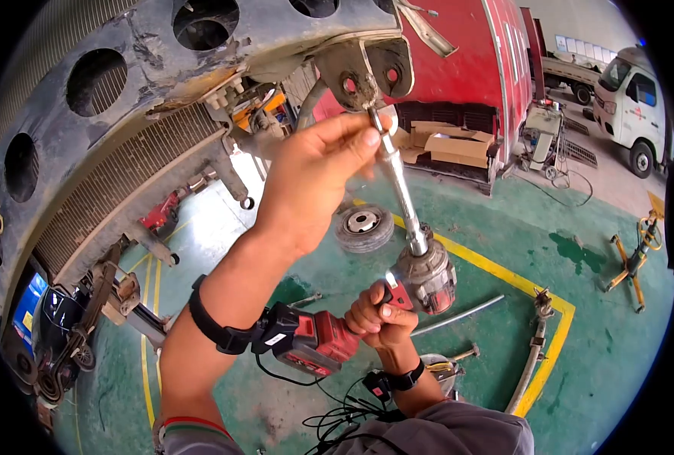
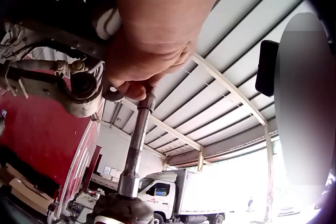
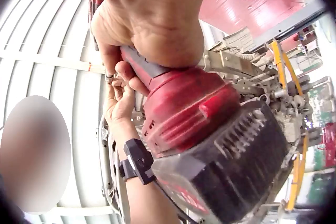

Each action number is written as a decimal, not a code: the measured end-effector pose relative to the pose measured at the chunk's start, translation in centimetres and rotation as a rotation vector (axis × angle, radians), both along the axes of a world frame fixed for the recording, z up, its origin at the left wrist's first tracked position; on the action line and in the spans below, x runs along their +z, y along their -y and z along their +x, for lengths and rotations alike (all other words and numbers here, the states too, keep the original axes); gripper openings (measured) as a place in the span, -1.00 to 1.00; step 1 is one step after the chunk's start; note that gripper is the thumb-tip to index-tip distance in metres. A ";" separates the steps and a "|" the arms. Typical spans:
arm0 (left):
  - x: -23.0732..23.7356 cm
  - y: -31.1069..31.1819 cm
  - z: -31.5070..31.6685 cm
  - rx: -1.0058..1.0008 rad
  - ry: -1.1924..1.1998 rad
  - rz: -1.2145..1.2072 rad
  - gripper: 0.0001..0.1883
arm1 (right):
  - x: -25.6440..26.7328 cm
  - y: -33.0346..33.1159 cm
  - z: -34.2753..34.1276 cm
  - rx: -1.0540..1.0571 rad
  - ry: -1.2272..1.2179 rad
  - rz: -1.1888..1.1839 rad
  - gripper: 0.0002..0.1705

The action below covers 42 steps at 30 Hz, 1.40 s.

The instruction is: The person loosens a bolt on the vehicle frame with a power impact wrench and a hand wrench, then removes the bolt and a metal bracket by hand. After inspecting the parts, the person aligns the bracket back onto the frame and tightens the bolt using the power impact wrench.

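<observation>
My right hand grips the handle of a red and black cordless impact wrench, fingers curled round it; its battery fills the lower part of the right wrist view. A long silver socket extension rises from the wrench's nose. At its upper end my left hand pinches the narrow tip between thumb and fingers; the left wrist view shows the fingertips right at the extension's top collar. Just above the tip is a rusty metal bracket with round holes, under a dark perforated beam.
A radiator-like grille hangs below the beam at left. On the green floor lie a wheel, a metal bar and a long rod. A yellow stand and white truck are to the right, cardboard boxes behind.
</observation>
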<state>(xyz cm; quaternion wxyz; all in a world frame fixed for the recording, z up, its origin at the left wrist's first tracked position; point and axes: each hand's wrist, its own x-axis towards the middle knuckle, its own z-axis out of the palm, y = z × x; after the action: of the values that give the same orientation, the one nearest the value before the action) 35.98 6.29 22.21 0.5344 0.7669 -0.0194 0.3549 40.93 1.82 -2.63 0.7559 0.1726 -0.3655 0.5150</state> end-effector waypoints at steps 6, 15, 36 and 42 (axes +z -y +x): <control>-3.2 1.0 -2.3 -0.033 -0.025 -0.064 -0.71 | -3.4 2.3 -1.1 0.112 0.026 0.007 -0.76; -6.2 4.1 -8.1 -0.134 0.029 -0.275 -0.76 | -5.6 6.8 -5.0 0.181 0.054 0.006 -0.75; -11.0 14.6 -19.7 -0.187 0.146 -0.196 -0.73 | -9.2 20.7 -15.9 0.342 0.028 -0.133 -0.76; -10.5 15.8 -20.8 -0.088 0.145 -0.189 -0.55 | -9.5 21.4 -15.1 0.326 0.016 -0.100 -0.74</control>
<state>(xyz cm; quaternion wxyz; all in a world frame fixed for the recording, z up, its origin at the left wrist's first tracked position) 15.22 -9.52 11.67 0.6166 0.6837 -0.0580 0.3860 25.78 -19.56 -12.10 0.6671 0.1877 -0.3125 0.6497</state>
